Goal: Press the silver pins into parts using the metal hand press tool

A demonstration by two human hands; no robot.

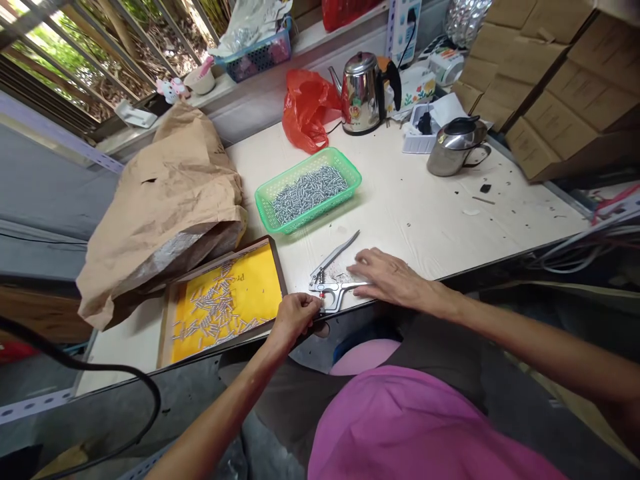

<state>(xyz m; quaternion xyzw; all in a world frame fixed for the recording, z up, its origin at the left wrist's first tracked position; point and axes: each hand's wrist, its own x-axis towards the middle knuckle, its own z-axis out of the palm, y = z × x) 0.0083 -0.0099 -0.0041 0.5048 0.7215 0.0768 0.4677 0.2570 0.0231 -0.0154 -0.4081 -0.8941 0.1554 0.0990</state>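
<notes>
A silver plier-like hand tool [334,288] lies at the table's front edge, its upper lever raised and a spring by the hinge. My left hand [296,315] is closed in a pinch at the tool's lower jaw; whatever is between the fingertips is too small to make out. Over the end of the lower handle rests my right hand [390,277], its fingers apart and not wrapped round it. To the left, small metal pins [215,307] lie scattered on a yellow sheet in a shallow tray [278,267]. Behind the tool, a green basket [345,193] holds many small metal pieces [310,190].
A crumpled brown paper bag [170,180] leans over the tray. Toward the back are a red plastic bag [305,110], an electric kettle [363,93] and a white basket [417,133]. A steel pot [453,150] stands at right, near cardboard boxes [545,87].
</notes>
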